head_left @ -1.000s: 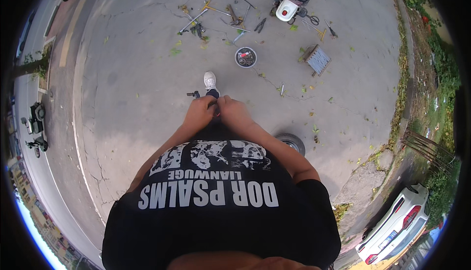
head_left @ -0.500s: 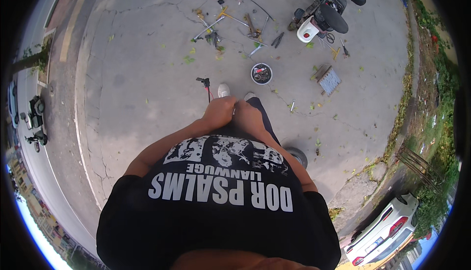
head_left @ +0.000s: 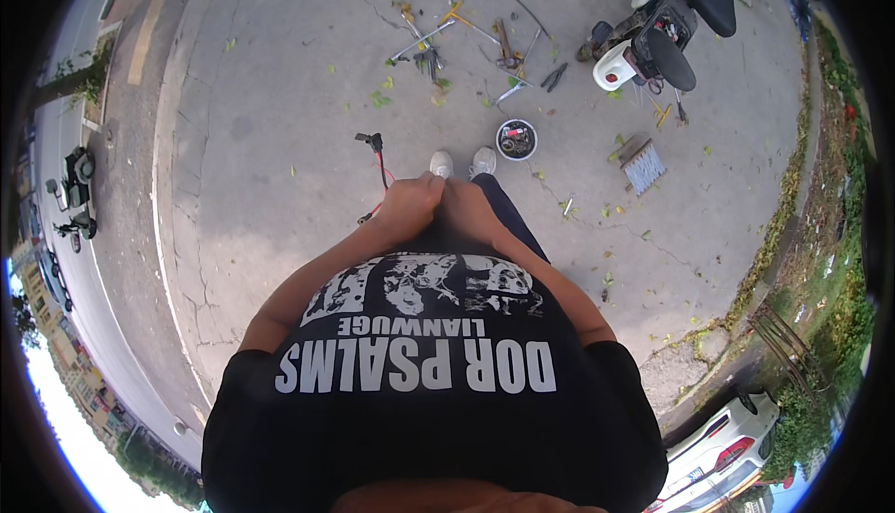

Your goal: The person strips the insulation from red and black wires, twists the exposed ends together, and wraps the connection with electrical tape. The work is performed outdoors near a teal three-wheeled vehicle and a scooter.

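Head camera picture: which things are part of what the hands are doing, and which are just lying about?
Seems part of it:
- left hand and right hand, close together; anything between them is hidden
- black-and-red cable by the left hand

Lying on the ground, untouched (some may be for the job):
- pliers
- hammer
- round tub of small bits
- leaves

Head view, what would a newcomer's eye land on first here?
Probably the white-printed black T-shirt, filling the lower middle. Just above it, the left hand and right hand are close together, a red-and-black cable beside the left. Farther up lie scattered tools, with a scooter at upper right.
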The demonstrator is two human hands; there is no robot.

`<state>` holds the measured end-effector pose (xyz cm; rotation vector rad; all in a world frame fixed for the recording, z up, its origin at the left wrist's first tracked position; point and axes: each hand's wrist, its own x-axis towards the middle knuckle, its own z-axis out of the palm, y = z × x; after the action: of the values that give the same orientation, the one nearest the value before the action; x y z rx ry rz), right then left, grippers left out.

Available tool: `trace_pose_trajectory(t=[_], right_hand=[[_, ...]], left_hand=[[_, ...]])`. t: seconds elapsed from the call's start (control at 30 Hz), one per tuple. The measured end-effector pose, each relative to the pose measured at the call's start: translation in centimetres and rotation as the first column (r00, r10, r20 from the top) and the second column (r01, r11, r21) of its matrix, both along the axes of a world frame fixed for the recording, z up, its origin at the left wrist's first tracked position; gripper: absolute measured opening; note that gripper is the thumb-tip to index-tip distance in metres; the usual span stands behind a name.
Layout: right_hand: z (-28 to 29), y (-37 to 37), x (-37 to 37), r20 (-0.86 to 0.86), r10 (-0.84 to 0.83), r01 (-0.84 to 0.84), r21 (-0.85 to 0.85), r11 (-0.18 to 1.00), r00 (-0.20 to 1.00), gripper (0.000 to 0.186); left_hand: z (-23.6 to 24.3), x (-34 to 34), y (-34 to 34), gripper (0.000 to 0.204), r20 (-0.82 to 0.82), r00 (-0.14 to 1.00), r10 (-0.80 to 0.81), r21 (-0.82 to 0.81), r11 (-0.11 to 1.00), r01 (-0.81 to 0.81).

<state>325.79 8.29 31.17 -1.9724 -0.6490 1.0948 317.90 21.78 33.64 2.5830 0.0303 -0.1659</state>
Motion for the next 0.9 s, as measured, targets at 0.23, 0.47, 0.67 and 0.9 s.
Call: trace_pose_trajectory(t=[0.23,0.47,0.67,0.9], right_hand=[[-2.8,-2.0,1.7,-0.121,0.055,-0.018,0.284,0.959,0.991,0.025],[1.5,-2.8,5.2,-0.801,-0.260,0.280,-0.121,0.952,0.540,0.021],[3.3,-3.3,6.0,-0.054,-0.126,0.131,0.110,0.985,0.991,0.026],[2.8,-5.5,5.5,-0.004,-0.174,0.172,0.169,0.971,0.985,0.017]], left_hand=[[1.0,2.0,-0.7,0.010,0.048,0.996,-0.076,0.020,0.997,0.075],[-0.6,4.1,-0.9,0.011,-0.097,0.995,0.017,-0.160,0.987,-0.032],[0.6,7.3,-0.1,0.007,-0.598,0.789,0.140,-0.552,0.641,-0.533],[0.5,7.3,-1.1,0.010,-0.681,0.732,-0.024,-0.635,0.517,-0.574]])
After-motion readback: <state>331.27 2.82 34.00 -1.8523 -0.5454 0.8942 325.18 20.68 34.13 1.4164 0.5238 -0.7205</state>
